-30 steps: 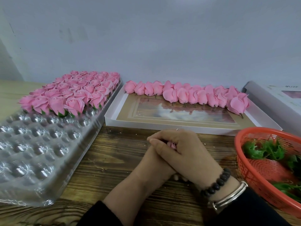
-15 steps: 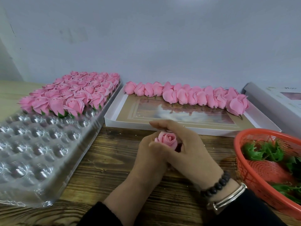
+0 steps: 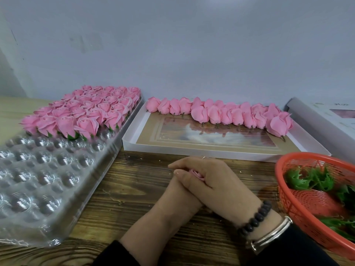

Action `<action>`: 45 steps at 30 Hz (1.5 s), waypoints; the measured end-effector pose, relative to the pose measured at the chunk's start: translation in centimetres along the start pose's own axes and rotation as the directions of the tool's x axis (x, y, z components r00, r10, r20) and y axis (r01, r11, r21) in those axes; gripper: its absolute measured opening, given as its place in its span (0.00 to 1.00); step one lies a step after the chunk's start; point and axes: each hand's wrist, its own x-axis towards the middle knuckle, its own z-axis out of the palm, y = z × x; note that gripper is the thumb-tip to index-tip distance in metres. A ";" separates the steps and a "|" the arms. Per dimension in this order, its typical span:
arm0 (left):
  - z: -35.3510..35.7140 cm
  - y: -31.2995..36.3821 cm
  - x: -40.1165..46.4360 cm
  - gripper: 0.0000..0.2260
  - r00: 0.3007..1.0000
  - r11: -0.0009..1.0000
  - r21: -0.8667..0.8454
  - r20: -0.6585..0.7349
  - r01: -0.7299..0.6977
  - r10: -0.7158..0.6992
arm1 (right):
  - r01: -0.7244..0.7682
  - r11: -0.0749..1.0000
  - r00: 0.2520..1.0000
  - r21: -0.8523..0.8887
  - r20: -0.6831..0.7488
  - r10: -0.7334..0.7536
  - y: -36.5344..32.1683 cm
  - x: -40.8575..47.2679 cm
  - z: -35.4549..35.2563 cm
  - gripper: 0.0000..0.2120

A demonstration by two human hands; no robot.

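The 2 hands are clasped together low over the table (image 3: 134,189), just in front of the lid (image 3: 211,149). The right hand (image 3: 215,181) lies on top, its fingers and thumb curled closely round 1 rose (image 3: 196,174), of which only a sliver of pink petal shows in the gap by the thumb. The left hand (image 3: 179,191) sits underneath. Its fingers are covered by the right hand, so it cannot be told whether they grip the rose or only cup it.

The step in hand looks like fitting: the rose is probably being pressed or twisted into a green calyx between the palms. No calyx shows on it here.

The calyxes (image 3: 311,179) lie in the basket (image 3: 303,206) to the right. Bare roses (image 3: 221,114) lie on their sides in a row along the far edge of the lid. Finished roses (image 3: 86,110), green at the base, stand upright in the far rows of the tray (image 3: 48,189) on the left.

The next move likely calls for parting the hands, checking that the calyx sits square under the petals, and carrying the rose left to an open cup just in front of the nearest filled row. It should go in base down, held lightly so the soft petals do not crush.
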 end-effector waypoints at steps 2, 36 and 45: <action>0.0 -0.1 0.1 0.09 0.999 0.999 -0.023 0.024 -0.032 0.033 | -0.021 1.000 1.000 0.000 0.003 0.021 0.0 -0.1 -0.2 0.21; -1.6 -0.4 1.1 0.10 0.956 0.980 0.159 -0.251 -0.116 0.153 | 0.236 0.960 0.935 0.148 -0.303 -0.183 1.1 -0.3 -0.2 0.15; -1.6 -0.8 1.0 0.08 0.974 0.965 0.251 -0.186 -0.078 0.127 | 0.195 0.974 0.970 0.116 -0.172 -0.173 0.9 -0.1 -0.4 0.11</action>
